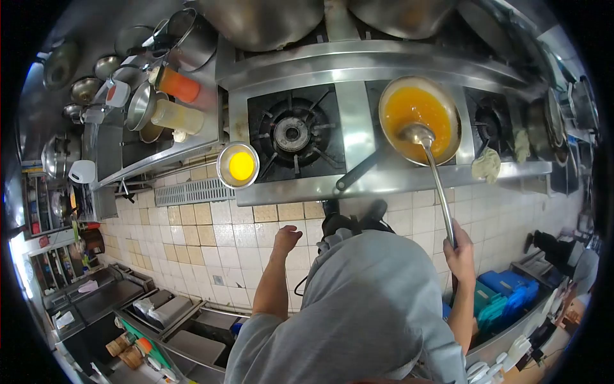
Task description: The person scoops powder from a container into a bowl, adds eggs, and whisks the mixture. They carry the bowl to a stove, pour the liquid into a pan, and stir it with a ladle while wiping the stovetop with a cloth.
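My right hand (460, 255) is closed around the long handle of a metal ladle (437, 179). The ladle's bowl rests in the orange-yellow liquid (409, 109) inside a frying pan (453, 142). That pan sits on the stove, its dark handle (358, 173) pointing toward the front left. Over the tiled floor, in front of the stove edge, my left hand (288, 238) hangs loosely curled with nothing visible in it. A small metal bowl (220, 168) with bright yellow contents (242, 166) stands at the stove's front left corner.
A gas burner (291, 132) lies left of the pan, another (489, 125) right of it. Cloths (487, 165) lie on the right front edge. Squeeze bottles (178, 85) and pans (141, 105) crowd the left counter. Large woks (262, 22) stand behind. Blue bins (511, 291) are at my right.
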The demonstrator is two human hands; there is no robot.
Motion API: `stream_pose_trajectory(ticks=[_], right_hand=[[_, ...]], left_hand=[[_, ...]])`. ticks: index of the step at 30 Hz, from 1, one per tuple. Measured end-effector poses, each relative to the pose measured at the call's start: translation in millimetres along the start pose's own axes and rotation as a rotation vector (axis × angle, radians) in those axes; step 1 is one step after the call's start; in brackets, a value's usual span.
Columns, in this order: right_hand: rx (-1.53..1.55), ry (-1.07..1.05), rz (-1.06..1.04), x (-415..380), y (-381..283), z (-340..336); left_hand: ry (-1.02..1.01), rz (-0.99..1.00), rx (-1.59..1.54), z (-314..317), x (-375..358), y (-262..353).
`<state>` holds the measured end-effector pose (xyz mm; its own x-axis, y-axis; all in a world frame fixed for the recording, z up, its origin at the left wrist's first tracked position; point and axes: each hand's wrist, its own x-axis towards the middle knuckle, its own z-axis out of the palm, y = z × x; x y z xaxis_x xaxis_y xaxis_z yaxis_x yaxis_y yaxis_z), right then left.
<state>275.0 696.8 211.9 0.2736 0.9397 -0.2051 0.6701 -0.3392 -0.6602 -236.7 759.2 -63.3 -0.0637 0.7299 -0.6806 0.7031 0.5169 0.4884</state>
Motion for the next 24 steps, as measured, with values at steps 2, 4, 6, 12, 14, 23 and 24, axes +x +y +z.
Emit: stream_pose_trajectory(ticks=[2, 4, 6, 12, 14, 23, 24], right_hand=[[-0.057, 0.037, -0.042, -3.1, -0.2, -7.3], [-0.118, -0.012, 0.093, -17.0, -6.3, -20.4], [-0.111, 0.046, 0.08, -23.4, -9.2, -26.2], [-0.092, 0.017, 0.123, -46.2, -12.8, -66.7], [-0.111, -0.034, 0.129, -47.9, -13.1, -71.2], [0.004, -0.025, 0.036, -22.9, 12.9, -38.3], [0.007, -0.028, 0.03, -18.5, 14.7, -33.5]], left_hand=[[0.01, -0.013, 0.031, -1.7, 0.4, 14.5], [0.006, 0.015, 0.051, -1.2, 6.6, 15.0], [-0.002, 0.046, 0.03, 11.6, 26.9, -2.8], [-0.108, -0.037, -0.164, 15.6, 11.5, 39.1], [-0.133, -0.046, -0.153, 19.7, 14.2, 40.2], [-0.093, -0.078, -0.183, 10.8, 7.5, 27.2], [-0.093, -0.095, -0.212, 7.8, 3.0, 25.9]])
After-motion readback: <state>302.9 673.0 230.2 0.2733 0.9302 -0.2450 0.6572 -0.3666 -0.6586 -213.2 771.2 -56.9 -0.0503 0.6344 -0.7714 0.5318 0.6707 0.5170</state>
